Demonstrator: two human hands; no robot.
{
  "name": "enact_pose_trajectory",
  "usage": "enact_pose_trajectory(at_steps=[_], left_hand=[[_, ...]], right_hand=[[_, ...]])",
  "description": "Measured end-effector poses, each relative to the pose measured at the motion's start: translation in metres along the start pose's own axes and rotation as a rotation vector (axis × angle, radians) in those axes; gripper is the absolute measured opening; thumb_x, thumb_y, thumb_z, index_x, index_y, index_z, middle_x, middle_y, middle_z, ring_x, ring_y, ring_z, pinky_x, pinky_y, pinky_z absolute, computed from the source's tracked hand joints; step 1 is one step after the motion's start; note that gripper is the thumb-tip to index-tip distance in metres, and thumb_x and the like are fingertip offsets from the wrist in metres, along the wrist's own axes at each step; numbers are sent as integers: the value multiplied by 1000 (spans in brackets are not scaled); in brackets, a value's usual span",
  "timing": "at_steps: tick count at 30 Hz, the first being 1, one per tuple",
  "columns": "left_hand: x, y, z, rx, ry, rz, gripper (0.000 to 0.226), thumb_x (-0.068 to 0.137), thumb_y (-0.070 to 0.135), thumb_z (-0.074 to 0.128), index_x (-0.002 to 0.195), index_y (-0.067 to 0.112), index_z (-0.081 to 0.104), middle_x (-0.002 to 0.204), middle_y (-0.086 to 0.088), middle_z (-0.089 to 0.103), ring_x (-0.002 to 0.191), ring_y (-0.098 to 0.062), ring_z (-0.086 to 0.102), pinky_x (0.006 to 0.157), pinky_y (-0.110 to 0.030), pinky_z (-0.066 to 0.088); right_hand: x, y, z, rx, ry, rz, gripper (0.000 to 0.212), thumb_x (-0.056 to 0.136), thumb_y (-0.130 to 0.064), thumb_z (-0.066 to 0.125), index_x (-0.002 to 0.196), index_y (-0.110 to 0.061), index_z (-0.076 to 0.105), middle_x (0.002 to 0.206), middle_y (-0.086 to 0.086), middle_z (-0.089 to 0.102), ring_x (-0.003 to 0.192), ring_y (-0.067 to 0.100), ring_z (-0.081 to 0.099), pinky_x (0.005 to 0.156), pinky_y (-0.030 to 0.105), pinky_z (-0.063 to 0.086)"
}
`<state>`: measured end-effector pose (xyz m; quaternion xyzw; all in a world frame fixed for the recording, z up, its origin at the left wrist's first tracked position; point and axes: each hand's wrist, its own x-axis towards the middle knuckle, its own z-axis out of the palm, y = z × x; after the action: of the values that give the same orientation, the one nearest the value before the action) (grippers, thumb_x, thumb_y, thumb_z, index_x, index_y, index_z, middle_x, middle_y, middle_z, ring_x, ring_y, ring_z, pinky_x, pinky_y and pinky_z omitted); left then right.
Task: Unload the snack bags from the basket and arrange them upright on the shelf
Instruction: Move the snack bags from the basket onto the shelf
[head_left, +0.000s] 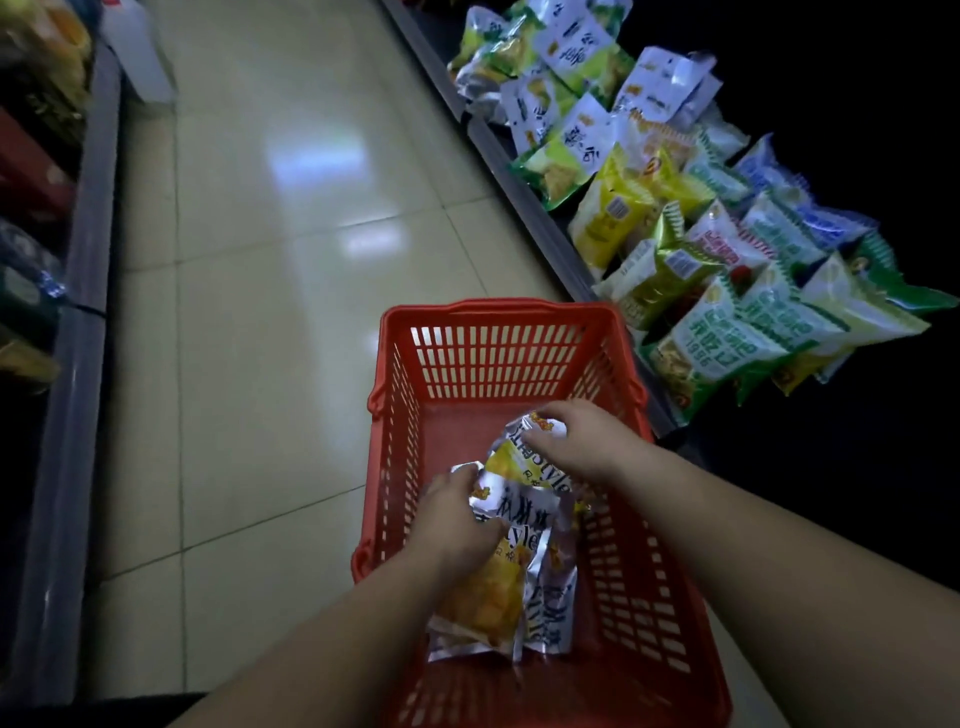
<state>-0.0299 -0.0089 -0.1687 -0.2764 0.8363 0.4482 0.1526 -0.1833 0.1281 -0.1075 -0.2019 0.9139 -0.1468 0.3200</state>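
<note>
Both hands are inside the red basket (498, 338): the left hand (457, 514) pinches one snack bag (488, 587), the right hand (582, 441) grips another bag (519, 462). Perhaps three bags remain there. Right of the basket, the shelf (519, 171) already holds many bags.

Red slotted basket (498, 358), silver-and-yellow snack bags (498, 587), green, white, yellow shelf bags (727, 322), cream floor tiles (270, 260)

One view only, from the person's head, looking forward and steeply down a shop aisle. The red basket (498, 364) sits close below, centre frame, on the tiled floor (270, 260). Wide-angle bending tilts the shelf (524, 208) of snack bags on the right; another shelf edges the left.
</note>
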Motion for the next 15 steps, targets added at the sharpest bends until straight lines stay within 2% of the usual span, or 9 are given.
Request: enact_pose_trajectory(at_steps=[4, 6, 8, 10, 13, 15], left_hand=[[39, -14, 17, 75, -5, -136, 110, 65, 46, 90, 155, 38, 27, 158, -7, 28, 148, -32, 23, 119, -47, 33], [53, -19, 25, 121, -20, -168, 120, 62, 45, 92, 158, 39, 20, 163, -10, 18, 153, -32, 12, 122, -46, 28], [65, -22, 30, 127, -21, -185, 128, 61, 44, 93, 160, 38, 11, 166, -9, 12, 154, -31, 7, 123, -47, 26], [74, -26, 32, 153, -17, -184, 132, 60, 47, 92, 160, 37, 7, 167, -6, 15, 154, -32, 8, 123, -47, 24], [79, -32, 32, 183, -27, -211, 138, 56, 53, 93, 161, 33, 5, 164, -1, 28, 151, -33, 17, 120, -44, 28], [80, -33, 34, 198, -63, -214, 140, 54, 57, 92, 161, 33, 5, 159, 3, 38, 148, -33, 27, 117, -44, 33]], right_hand=[[44, 20, 21, -136, -50, 56, 85, 87, -66, 60, 158, -33, 26, 168, 13, 9, 155, 34, 3, 125, 50, 14], [59, 31, 34, -189, -65, 65, 96, 82, -69, 63, 159, -34, 19, 168, 17, 1, 155, 37, -4, 125, 52, 10], [68, 39, 45, -213, -79, 78, 102, 78, -71, 64, 160, -32, 15, 168, 20, 2, 154, 38, -4, 125, 51, 10], [72, 41, 52, -253, -95, 80, 106, 77, -72, 66, 160, -31, 13, 167, 18, 8, 154, 38, 2, 125, 49, 10], [72, 40, 59, -362, -44, 45, 109, 72, -73, 70, 158, -29, 18, 159, 16, 30, 145, 38, 22, 118, 47, 21], [72, 41, 62, -351, -43, 49, 112, 70, -70, 74, 157, -31, 17, 156, 16, 34, 142, 38, 29, 116, 47, 26]])
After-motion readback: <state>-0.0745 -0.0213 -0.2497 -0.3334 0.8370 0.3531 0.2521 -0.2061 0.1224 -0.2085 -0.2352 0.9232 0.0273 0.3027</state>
